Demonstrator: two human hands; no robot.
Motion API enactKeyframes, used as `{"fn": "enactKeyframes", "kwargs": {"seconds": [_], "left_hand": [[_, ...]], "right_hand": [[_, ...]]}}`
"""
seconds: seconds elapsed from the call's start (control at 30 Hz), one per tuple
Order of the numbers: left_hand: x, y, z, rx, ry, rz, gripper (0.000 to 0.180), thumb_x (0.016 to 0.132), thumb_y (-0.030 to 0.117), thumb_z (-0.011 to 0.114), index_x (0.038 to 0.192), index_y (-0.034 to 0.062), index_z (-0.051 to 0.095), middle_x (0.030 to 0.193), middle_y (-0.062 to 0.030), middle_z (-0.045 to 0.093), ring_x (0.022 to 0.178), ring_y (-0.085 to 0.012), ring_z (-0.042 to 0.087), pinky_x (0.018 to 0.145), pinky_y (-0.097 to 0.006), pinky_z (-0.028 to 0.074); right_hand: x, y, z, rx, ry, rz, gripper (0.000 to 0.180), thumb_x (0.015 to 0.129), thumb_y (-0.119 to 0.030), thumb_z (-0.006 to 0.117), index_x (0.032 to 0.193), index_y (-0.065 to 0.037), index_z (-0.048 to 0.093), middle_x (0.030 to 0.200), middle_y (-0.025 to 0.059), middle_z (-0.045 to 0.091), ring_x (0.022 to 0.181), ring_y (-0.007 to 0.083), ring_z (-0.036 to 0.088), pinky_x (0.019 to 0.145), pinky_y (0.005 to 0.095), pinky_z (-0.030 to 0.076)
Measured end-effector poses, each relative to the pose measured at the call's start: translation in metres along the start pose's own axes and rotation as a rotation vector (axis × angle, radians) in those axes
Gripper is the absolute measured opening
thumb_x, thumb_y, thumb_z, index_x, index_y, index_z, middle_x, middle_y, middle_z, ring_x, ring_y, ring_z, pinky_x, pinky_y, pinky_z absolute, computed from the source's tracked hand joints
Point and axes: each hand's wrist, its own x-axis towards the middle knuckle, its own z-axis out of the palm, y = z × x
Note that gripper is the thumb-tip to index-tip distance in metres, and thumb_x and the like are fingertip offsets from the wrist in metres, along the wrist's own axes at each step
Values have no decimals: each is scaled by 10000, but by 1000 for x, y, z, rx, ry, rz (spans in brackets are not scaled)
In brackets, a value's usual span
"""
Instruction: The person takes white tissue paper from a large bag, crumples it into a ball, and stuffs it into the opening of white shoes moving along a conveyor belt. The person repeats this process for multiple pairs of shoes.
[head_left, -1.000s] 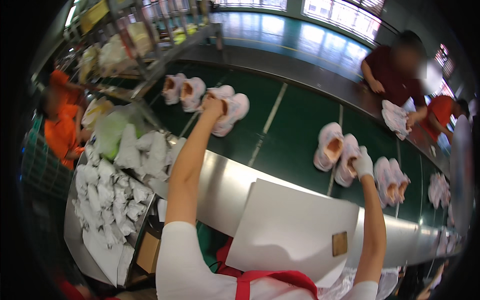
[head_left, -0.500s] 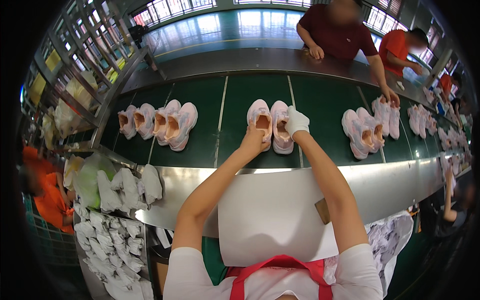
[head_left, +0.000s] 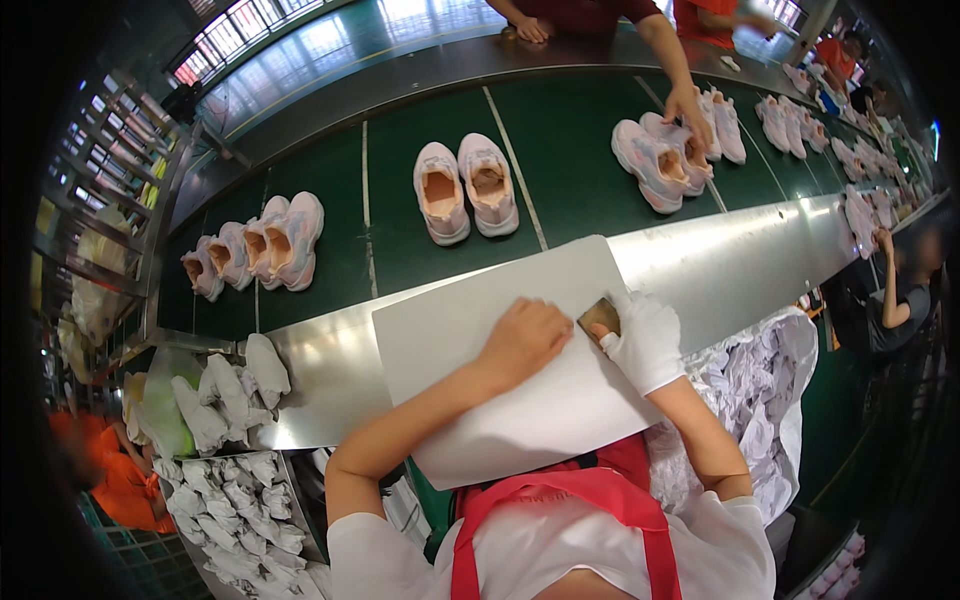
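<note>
My bare left hand (head_left: 525,342) is over the white sheet (head_left: 450,410) in front of me, its fingers curled. What lies under those fingers, if anything, is hidden. My right hand (head_left: 645,340), in a white glove with the thumb tip bare, grips a small brown block (head_left: 600,318) at the sheet's right side, the thumb lying over it. Beyond the sheet, a pair of pale pink sneakers, a left shoe (head_left: 440,195) and a right shoe (head_left: 488,187), stands on the green conveyor belt (head_left: 400,275), apart from both hands.
More pink sneakers (head_left: 290,245) stand at the belt's left. Another person's hand (head_left: 690,115) touches a pair (head_left: 650,165) at the right. White paper stuffing (head_left: 235,510) fills a bin at left; a white sack (head_left: 750,400) of crumpled paper is at right. A metal rack (head_left: 110,240) rises far left.
Both hands have let go of the pink sneakers and drawn back to the white sheet. My right hand has taken hold of the brown block. The view has turned right.
</note>
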Motion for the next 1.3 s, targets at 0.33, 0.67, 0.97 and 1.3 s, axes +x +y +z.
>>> {"fn": "enactKeyframes", "kwargs": {"seconds": [0.33,0.67,0.97,1.3], "left_hand": [[-8,10,14,44,-17,-43,291,721,12,662,999,38,581,1102,-104,539,999,-271,502,870,-368,406],[22,24,15,249,-48,172,118,704,-55,544,744,56,535,866,-96,635,1038,-297,600,1078,-559,250],[40,51,-8,-6,-238,-263,251,905,146,548,733,-17,466,569,-87,377,523,-188,344,489,-328,290],[49,71,1,-306,-434,-420,319,948,182,478,700,17,362,620,-2,272,610,-81,267,515,-276,230]], "right_hand": [[9,17,21,573,66,80,181,835,-150,542,992,-70,582,921,162,607,849,388,586,749,455,472],[1,42,8,734,-60,149,211,794,-202,535,921,-43,593,810,231,627,747,408,611,695,465,491],[-71,104,-34,892,647,241,345,792,-134,608,1121,-41,561,945,152,637,860,319,630,775,382,510],[-398,288,99,-580,171,1382,458,800,-116,542,1255,-102,492,1218,139,543,1118,315,526,895,390,451]]}}
